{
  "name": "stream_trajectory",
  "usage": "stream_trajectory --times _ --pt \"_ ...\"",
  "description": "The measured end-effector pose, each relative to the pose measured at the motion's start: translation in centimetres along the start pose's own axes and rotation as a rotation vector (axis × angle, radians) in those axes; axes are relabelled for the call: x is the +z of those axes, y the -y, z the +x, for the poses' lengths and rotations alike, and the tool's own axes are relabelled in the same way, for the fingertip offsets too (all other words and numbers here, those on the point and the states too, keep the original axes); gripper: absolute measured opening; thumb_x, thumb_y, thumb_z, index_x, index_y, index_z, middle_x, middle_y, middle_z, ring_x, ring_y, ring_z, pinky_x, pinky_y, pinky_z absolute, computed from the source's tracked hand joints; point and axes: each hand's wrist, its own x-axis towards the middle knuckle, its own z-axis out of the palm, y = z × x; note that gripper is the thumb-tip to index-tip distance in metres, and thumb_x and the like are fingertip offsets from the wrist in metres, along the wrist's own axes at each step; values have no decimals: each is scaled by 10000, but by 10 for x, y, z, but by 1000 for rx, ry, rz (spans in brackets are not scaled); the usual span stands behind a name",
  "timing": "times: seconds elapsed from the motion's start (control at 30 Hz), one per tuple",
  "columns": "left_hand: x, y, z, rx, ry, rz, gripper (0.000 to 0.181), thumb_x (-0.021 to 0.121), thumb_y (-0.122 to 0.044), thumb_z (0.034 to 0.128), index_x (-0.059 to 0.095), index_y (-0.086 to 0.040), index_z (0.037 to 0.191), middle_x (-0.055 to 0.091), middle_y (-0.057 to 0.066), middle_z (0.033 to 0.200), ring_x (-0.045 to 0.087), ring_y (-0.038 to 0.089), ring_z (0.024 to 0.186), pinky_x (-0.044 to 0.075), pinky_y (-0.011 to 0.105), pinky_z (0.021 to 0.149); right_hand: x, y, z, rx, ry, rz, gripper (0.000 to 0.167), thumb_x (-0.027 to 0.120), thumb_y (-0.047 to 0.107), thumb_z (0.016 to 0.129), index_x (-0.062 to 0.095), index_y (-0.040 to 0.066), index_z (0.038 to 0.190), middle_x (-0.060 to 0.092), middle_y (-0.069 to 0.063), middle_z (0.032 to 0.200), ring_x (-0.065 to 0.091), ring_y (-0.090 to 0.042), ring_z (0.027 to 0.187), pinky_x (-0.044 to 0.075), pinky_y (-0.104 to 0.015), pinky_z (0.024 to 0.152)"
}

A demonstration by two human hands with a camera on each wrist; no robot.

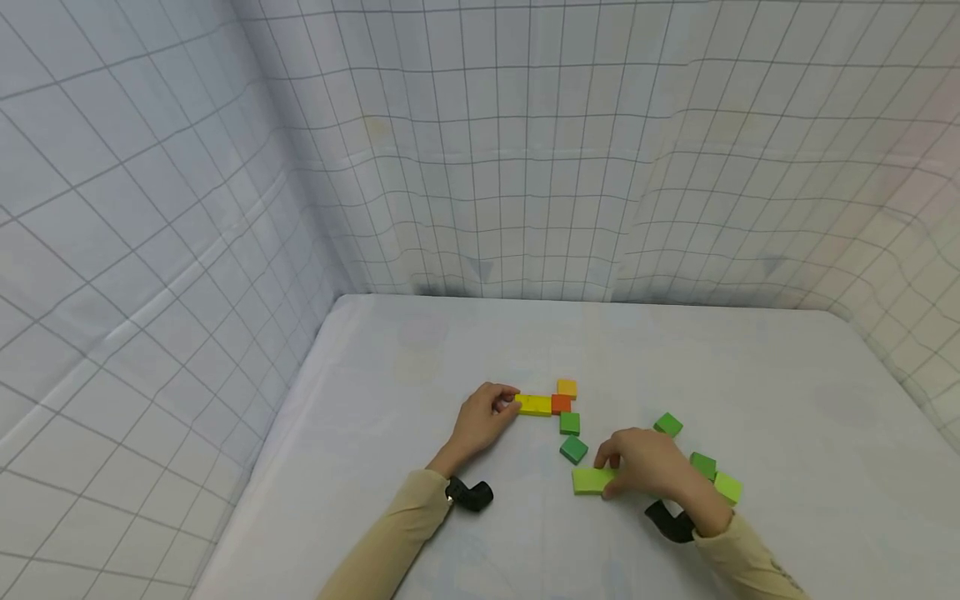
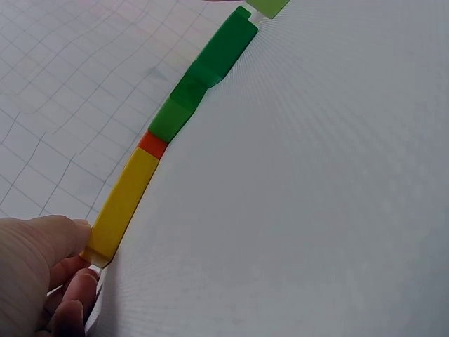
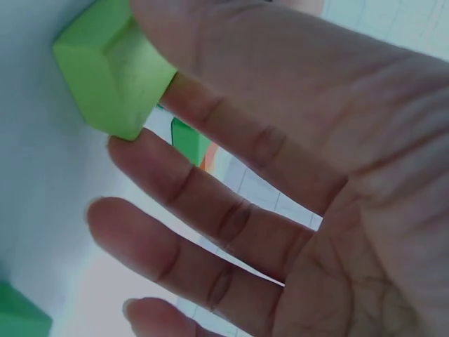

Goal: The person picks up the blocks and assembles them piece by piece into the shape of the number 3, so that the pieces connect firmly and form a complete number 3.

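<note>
Right hand (image 1: 647, 460) is gripping the lime bar (image 1: 588, 481); left hand (image 1: 478, 418) is pinching the yellow bar (image 1: 534, 406) by its end.
Both are half curling their fingers, lime sitting near the teal block (image 1: 573, 450); light, even pressure should be best for avoiding skew.

A white table (image 1: 525, 525) meets a grid-lined backdrop (image 1: 525, 167), apparently cloth.

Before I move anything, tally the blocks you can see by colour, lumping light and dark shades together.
Yellow blocks: 2
Orange-red block: 1
Green blocks: 6
Total: 9 in view; the right hand could be hiding more.
</note>
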Motion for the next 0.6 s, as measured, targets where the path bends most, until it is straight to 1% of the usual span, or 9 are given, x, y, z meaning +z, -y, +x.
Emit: stream_trajectory --times 0.13,0.23,0.3,0.4,0.6 --pt "1 1 0 -7 0 2 231 632 -231 920 677 -89 1096 582 -7 930 515 98 754 422 263 672 3 -3 1 -65 8 21 263 873 255 642 720 210 851 576 122 762 518 -86 710 425 -330 639" --pt "2 1 -1 -10 3 0 230 630 -227 922 675 -87 1098 580 -5 930 514 99 755 422 264 674 5 -11 1 -106 9 60 235 846 287 685 714 214 866 580 140 769 516 -66 691 425 -301 616" --pt "2 1 -1 -10 4 0 229 628 -225 923 673 -86 1099 579 -5 931 514 100 756 422 264 676 5 -17 0 -119 7 90 202 825 299 715 710 218 859 575 154 763 503 -48 670 418 -280 587" --pt "2 1 -1 -13 4 3 230 628 -228 923 673 -88 1099 579 -4 934 515 100 758 421 262 681 5 -25 -2 -124 0 118 159 806 302 740 689 228 820 561 167 732 484 -32 636 406 -265 555" --pt "1 0 0 -16 7 0 235 632 -232 919 673 -89 1101 584 -1 940 518 104 760 421 266 683 8 -28 0 -94 34 181 155 793 305 761 657 235 786 551 148 685 477 -48 603 400 -261 541"
